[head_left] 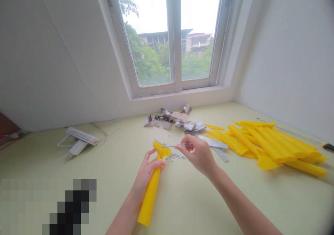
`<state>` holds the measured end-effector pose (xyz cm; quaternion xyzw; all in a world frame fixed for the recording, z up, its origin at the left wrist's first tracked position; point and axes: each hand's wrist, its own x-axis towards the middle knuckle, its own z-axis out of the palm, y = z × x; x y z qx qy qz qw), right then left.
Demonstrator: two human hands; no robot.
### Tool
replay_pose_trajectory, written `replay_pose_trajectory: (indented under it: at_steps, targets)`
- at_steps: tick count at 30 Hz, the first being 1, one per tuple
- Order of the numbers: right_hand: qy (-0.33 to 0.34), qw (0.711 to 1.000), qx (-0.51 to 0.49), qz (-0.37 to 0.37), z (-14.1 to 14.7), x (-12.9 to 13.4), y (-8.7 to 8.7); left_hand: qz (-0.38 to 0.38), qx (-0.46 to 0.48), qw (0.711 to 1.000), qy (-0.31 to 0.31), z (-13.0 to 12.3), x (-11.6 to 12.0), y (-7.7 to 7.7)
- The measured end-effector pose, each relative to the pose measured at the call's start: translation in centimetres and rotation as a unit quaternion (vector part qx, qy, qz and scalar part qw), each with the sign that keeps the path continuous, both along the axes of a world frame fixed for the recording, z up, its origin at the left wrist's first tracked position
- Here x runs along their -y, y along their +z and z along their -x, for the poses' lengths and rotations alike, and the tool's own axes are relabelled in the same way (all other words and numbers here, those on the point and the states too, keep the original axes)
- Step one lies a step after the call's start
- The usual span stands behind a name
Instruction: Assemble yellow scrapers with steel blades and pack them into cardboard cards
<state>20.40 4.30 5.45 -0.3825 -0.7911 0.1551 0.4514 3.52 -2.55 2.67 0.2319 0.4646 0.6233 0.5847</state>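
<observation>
Over the pale green desk (193,207), the butt end of a yellow tool (150,200) lies nearest. Its long axis runs from between six and seven o'clock, where the round handle ends, to between twelve and one, where the flared head points away from the person. The left grip (150,166) is clamped around the neck, just below the head. The right grip (202,153), at three o'clock from the head, is closed on a screwdriver (169,146), whose thin shaft lies almost level and points to nine, its tip at the head.

Just beside the head, between three and four o'clock, small metal pieces (173,157) lie scattered. Farther out at three, past the right grip, are flat metal strips (214,142) and a heap of yellow handles (266,144). A white power strip (82,135) lies well apart at nine. Beyond, toward one o'clock, is crumpled packaging (163,120).
</observation>
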Motion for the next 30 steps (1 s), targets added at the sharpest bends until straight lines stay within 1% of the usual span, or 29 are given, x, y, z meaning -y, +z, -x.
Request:
replay_pose_trajectory:
  at_steps: [3,5,7,9,11,13,17,20,23,26,30]
  targets:
    - [0.015,0.999,-0.043,0.026,-0.1,-0.3,0.2,0.000,0.007,1.000,-0.002,0.1,-0.1,-0.1]
    - [-0.005,0.995,-0.082,0.048,-0.5,-0.9,0.2,-0.006,0.013,1.000,0.001,0.3,-0.1,-0.2]
    - [-0.041,0.992,-0.093,0.072,-1.2,-1.8,0.0,-0.016,0.021,1.000,0.003,0.6,-0.2,-0.3]
    - [-0.055,0.991,-0.056,0.107,-2.0,-2.8,-0.4,-0.022,0.029,0.999,0.001,0.8,-0.3,-0.5]
    - [-0.042,0.988,0.005,0.147,-2.6,-3.7,-0.9,-0.024,0.036,0.999,-0.003,0.8,-0.3,-0.5]
    - [-0.034,0.985,0.039,0.164,-3.0,-4.3,-1.5,-0.023,0.036,0.999,-0.005,0.8,-0.3,-0.5]
    - [-0.019,0.980,0.066,0.187,-2.9,-4.6,-2.7,-0.015,0.028,0.999,-0.007,0.7,-0.2,-0.4]
    - [-0.024,0.972,0.106,0.211,-2.7,-4.4,-3.5,-0.013,0.027,1.000,-0.008,0.6,-0.1,-0.2]
    - [-0.034,0.974,0.130,0.182,-2.6,-4.4,-4.0,-0.013,0.022,1.000,-0.009,0.5,-0.1,-0.2]
    - [-0.042,0.982,0.123,0.133,-2.3,-4.7,-4.3,-0.014,0.019,1.000,-0.013,0.4,0.0,-0.1]
    - [-0.090,0.984,0.118,0.101,-1.5,-5.0,-4.8,-0.012,0.024,1.000,-0.014,0.2,0.0,-0.1]
